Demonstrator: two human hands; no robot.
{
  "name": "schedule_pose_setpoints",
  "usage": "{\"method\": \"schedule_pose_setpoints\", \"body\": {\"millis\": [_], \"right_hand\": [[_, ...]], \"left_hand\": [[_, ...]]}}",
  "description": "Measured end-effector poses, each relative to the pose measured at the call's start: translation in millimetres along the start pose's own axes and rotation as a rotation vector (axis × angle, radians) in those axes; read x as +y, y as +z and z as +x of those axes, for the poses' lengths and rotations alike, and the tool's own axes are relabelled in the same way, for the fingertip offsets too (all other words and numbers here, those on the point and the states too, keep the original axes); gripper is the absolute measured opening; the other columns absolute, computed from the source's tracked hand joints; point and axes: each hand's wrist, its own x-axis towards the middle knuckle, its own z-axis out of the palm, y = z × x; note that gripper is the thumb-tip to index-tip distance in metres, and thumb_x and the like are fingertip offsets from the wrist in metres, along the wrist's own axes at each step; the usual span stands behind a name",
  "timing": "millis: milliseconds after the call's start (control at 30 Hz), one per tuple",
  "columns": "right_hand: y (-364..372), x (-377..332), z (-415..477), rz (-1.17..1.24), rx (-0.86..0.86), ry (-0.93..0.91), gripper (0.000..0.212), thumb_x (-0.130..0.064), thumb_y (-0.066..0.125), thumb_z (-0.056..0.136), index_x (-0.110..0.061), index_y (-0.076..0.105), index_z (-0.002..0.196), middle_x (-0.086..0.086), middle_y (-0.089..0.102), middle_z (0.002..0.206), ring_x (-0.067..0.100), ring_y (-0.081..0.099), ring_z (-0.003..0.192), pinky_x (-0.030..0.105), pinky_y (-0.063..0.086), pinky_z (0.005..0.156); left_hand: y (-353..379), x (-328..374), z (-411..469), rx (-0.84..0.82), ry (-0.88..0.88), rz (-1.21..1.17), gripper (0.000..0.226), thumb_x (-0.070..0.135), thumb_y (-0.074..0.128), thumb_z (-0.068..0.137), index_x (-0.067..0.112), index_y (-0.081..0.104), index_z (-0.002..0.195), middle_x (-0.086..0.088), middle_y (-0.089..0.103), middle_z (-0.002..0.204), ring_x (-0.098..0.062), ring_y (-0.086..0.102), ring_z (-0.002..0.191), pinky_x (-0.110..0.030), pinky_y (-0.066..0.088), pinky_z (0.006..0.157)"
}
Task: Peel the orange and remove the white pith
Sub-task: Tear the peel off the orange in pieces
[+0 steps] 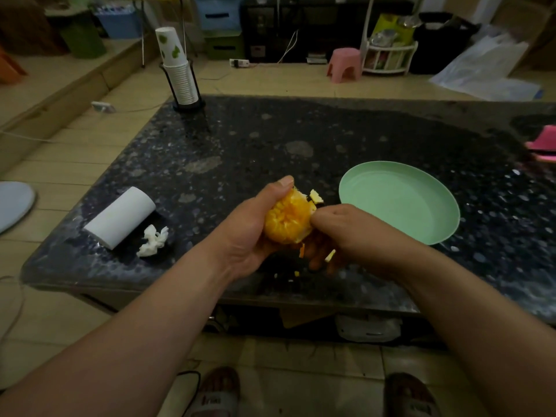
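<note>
A mostly peeled orange (pixel 287 219) with its segments showing sits in my left hand (pixel 252 227), which grips it from the left with the thumb over its top. My right hand (pixel 346 233) comes in from the right and pinches at the orange's right side, fingers curled. A flap of peel (pixel 316 197) sticks out at the upper right of the fruit. Small peel scraps (pixel 301 251) hang or lie under the hands. Both hands are above the near middle of the dark speckled table (pixel 270 145).
A pale green plate (pixel 400 203) lies just right of the hands. To the left are a white paper roll (pixel 120 218) and a crumpled tissue (pixel 152 240). A stack of paper cups in a holder (pixel 179 70) stands at the far left corner. A pink object (pixel 544 142) sits at the right edge.
</note>
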Motion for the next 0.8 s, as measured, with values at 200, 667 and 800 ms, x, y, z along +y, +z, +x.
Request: {"method": "schedule_pose_setpoints", "body": {"millis": [200, 667, 800], "right_hand": [[-5.8, 5.9, -2.7, -0.095, 0.033, -0.066, 0.033, -0.018, 0.051, 0.106, 0.002, 0.073, 0.094, 0.013, 0.077, 0.081, 0.017, 0.066, 0.063, 0.022, 0.048, 0.054], [-0.5, -0.9, -5.1, 0.061, 0.008, -0.084, 0.038, -0.025, 0.046, 0.110, 0.000, 0.071, 0.100, 0.014, 0.076, 0.085, 0.020, 0.066, 0.066, 0.028, 0.047, 0.052], [3.7, -0.9, -5.6, 0.089, 0.075, -0.086, 0.035, -0.017, 0.049, 0.105, -0.008, 0.069, 0.078, 0.008, 0.071, 0.070, 0.014, 0.058, 0.054, 0.023, 0.041, 0.049]], "left_hand": [[2.7, -2.1, -1.0, -0.032, 0.001, 0.045, 0.041, 0.049, 0.064, 0.095, 0.011, 0.072, 0.107, -0.011, 0.074, 0.096, -0.021, 0.072, 0.084, -0.035, 0.060, 0.077], [-3.0, 8.1, -4.5, -0.015, 0.015, -0.102, 0.045, 0.052, 0.066, 0.088, 0.012, 0.070, 0.109, -0.011, 0.075, 0.097, -0.023, 0.073, 0.085, -0.036, 0.061, 0.070], [1.2, 6.4, -6.9, -0.028, 0.022, -0.113, 0.039, 0.048, 0.061, 0.095, 0.011, 0.071, 0.104, -0.010, 0.074, 0.092, -0.021, 0.073, 0.080, -0.034, 0.062, 0.068]]}}
